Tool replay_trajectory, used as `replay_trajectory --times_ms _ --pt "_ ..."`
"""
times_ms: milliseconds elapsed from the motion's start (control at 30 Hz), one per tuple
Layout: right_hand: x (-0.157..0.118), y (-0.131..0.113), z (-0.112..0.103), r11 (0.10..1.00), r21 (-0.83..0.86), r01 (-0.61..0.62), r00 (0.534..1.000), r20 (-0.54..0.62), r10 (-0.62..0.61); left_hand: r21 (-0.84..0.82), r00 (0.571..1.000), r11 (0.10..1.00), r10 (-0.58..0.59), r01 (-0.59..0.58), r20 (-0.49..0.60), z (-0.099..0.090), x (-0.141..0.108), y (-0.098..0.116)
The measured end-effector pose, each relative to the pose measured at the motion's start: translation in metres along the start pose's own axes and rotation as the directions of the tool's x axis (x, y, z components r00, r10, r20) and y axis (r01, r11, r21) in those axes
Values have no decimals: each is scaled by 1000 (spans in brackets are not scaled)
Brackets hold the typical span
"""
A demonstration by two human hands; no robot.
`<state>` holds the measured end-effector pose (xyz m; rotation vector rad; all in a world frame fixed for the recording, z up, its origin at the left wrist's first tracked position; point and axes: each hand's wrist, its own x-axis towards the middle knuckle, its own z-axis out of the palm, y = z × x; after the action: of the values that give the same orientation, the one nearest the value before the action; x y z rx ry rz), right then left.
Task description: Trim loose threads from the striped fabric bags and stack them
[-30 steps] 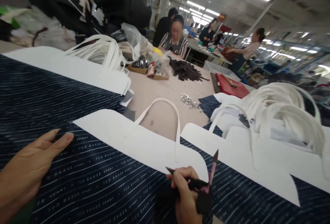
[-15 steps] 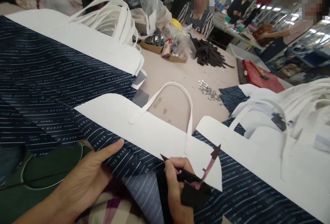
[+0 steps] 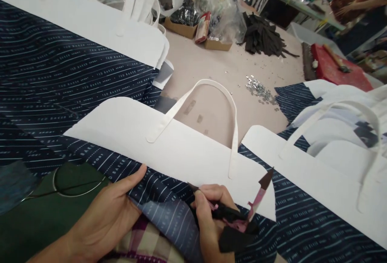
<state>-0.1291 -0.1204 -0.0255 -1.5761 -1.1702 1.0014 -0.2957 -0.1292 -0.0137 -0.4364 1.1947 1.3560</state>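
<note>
My left hand (image 3: 110, 210) grips the lower edge of a navy striped, lettered fabric panel (image 3: 157, 188), thumb on top and fingers underneath. A white stiff band (image 3: 187, 150) runs along the panel, with a looped white strap handle (image 3: 220, 86) attached. My right hand (image 3: 208, 218) is closed around black-and-pink thread snips (image 3: 231, 216), held at the fabric's edge just below the white band. One dark pointed tip shows beyond the thumb, and another blade points up to the right. A folded fabric corner hangs between my hands, its paler underside showing.
Navy panels with white handles are piled at left (image 3: 75, 65) and right (image 3: 320, 166). Farther back are loose metal pieces (image 3: 260, 89), dark strips (image 3: 263, 35), a red box (image 3: 203, 27), clear plastic bags and a hammer (image 3: 335, 57) on a red pad. Other people are across the table.
The view has tilted down and come closer, so the far background sits higher. My left hand still grips the fabric and my right hand still holds the snips; the pale fabric corner has folded upward.
</note>
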Motion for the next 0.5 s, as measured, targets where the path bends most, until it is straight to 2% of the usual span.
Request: replay_trajectory --times_ms 267,400,500 --pt "-1 5 0 998 -48 39 999 31 -37 -120 997 992 -46 40 -54 6 -4 0" --pt "0 10 -3 995 -82 63 995 84 -56 -122 997 992 -52 45 -57 7 -6 1" --pt "1 12 -3 994 -87 73 995 76 -66 -103 997 993 -61 56 -46 2 -4 0"
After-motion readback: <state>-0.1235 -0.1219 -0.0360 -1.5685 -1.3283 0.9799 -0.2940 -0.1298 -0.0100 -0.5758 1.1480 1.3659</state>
